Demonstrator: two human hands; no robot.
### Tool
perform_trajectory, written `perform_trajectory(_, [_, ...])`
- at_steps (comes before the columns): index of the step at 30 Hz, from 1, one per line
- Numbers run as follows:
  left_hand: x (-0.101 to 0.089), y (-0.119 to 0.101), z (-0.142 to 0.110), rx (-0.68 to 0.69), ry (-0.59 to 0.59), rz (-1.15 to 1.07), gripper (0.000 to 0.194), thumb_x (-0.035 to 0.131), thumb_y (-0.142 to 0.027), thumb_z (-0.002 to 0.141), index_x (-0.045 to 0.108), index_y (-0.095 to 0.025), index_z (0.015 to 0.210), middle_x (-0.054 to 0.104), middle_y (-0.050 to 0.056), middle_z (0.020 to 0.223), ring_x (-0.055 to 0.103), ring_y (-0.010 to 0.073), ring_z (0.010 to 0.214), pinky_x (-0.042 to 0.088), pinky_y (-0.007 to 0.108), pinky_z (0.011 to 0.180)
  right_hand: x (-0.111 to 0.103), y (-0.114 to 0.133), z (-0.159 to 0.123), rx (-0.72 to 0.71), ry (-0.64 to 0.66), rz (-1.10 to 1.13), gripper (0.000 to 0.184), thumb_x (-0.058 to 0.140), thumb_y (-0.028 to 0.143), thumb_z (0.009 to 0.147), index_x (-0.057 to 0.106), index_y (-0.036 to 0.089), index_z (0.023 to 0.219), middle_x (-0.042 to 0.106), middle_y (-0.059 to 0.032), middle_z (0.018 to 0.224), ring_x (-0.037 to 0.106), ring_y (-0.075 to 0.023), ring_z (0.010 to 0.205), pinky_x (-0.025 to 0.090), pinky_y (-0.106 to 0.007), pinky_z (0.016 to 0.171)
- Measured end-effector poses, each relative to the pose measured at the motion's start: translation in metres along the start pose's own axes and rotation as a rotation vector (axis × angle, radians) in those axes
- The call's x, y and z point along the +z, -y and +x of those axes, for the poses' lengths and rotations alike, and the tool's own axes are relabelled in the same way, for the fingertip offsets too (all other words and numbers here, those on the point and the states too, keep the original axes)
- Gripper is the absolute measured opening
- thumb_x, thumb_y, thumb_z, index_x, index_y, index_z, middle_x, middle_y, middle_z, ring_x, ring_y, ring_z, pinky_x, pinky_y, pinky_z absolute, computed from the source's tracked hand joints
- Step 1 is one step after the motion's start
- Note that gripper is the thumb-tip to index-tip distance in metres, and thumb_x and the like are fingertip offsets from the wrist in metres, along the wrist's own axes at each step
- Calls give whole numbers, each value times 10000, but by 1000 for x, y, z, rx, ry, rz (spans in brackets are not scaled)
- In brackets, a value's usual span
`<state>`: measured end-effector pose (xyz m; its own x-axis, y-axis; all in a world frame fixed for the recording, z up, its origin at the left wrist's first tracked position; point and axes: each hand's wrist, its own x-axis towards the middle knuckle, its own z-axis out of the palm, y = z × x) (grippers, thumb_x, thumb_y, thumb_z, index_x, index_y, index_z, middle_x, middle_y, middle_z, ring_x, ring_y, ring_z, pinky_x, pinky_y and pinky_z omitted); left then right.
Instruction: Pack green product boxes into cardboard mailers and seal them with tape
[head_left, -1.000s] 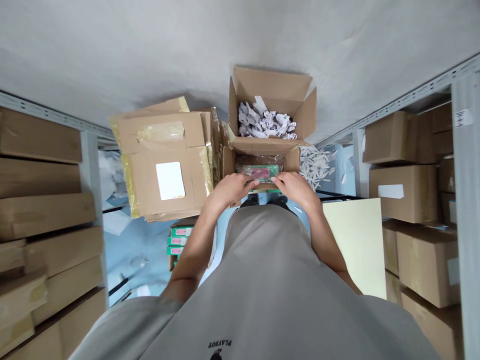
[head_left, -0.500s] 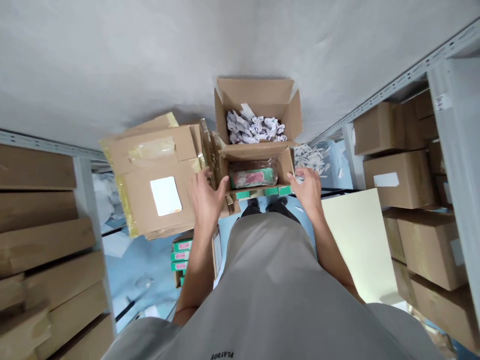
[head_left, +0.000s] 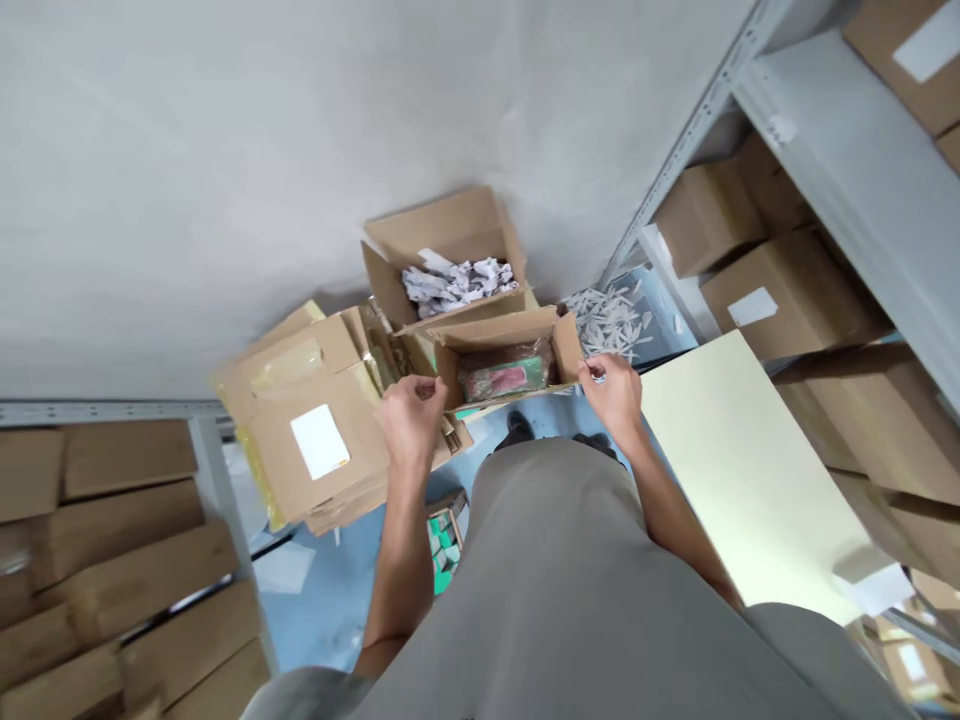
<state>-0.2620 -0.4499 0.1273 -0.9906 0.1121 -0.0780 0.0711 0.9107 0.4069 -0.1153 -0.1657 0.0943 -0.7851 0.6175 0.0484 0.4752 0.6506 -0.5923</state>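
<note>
An open cardboard box (head_left: 525, 333) stands on the floor in front of me, with a green and pink packet in clear wrap (head_left: 501, 378) inside. My left hand (head_left: 409, 420) hovers at the box's left side with its fingers curled in; nothing shows in them. My right hand (head_left: 615, 390) is at the box's right edge, fingers pinched together on something small that I cannot make out. Behind this box is a second open box (head_left: 450, 235) filled with crumpled white paper (head_left: 454, 283).
Flattened cardboard with a white label (head_left: 315, 430) leans at the left. Metal shelves with brown cartons stand on the right (head_left: 780, 290) and left (head_left: 112, 560). A pale yellow board (head_left: 750, 460) lies at my right. White paper strips (head_left: 611, 318) litter the blue floor. Green packets (head_left: 446, 535) sit below.
Both hands came out of the box, spread to its sides, then curled closed. The view has tilted and swung, so the right shelving now looms larger.
</note>
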Motion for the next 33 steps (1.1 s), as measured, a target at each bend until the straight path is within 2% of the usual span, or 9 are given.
perform_trajectory(3, [18,-47,-14,91,19,43,263,660,-402,950,853,-224,935,873,96,966,817,311,942,567,376,850,-36,-43,-25,91,-74,41,233,622,380,1008,720,255,836,814,-89,905,735,-279,897,542,-383,860])
perform_trajectory(6, [48,-105,-31,205,45,76,269,675,-416,939,871,-232,934,872,91,932,816,318,894,557,379,830,-74,-96,-59,227,-163,73,260,616,420,1005,725,251,840,815,-93,902,744,-282,887,549,-394,856])
perform_trajectory(10, [104,-193,-66,456,130,74,247,657,-360,944,866,-233,909,883,89,973,818,299,909,550,366,853,-122,-174,-113,448,-277,96,314,597,487,1014,731,249,858,822,-99,904,753,-287,876,557,-413,857])
perform_trajectory(14, [165,-281,-112,711,239,108,236,664,-345,956,867,-226,931,887,104,1029,818,312,983,544,367,869,-159,-242,-169,663,-407,101,357,569,530,1011,735,243,877,830,-113,907,764,-297,865,556,-424,852])
perform_trajectory(19, [237,-365,-175,934,380,149,223,668,-337,992,867,-242,958,885,110,1063,815,310,1037,539,361,880,-192,-306,-229,859,-518,69,395,544,556,1018,737,236,891,832,-130,917,763,-308,867,556,-424,840])
perform_trajectory(23, [278,-401,-218,1040,491,197,215,680,-337,1004,874,-247,979,879,128,1068,819,323,1036,545,373,859,-202,-343,-260,979,-568,44,384,547,535,1018,739,226,896,828,-144,912,750,-317,849,554,-426,817])
perform_trajectory(28, [296,-418,-245,1136,564,230,195,660,-301,1036,847,-250,1015,857,122,1120,791,327,1081,564,395,926,-205,-361,-274,1047,-565,59,309,564,431,1041,749,220,911,820,-129,938,725,-289,842,549,-402,810])
perform_trajectory(30, [298,-424,-248,1252,563,212,233,616,-212,1042,834,-232,1121,825,142,1203,746,342,1181,561,428,1025,-211,-362,-268,1009,-575,17,280,549,361,1063,762,218,951,809,-130,973,716,-291,907,563,-412,858])
perform_trajectory(33, [301,-434,-255,1501,647,196,429,525,-59,1021,780,-188,1340,759,174,1328,654,352,1333,505,471,1189,-221,-365,-243,815,-503,-34,278,521,262,1098,795,216,1081,799,-147,1097,709,-308,1089,576,-430,973])
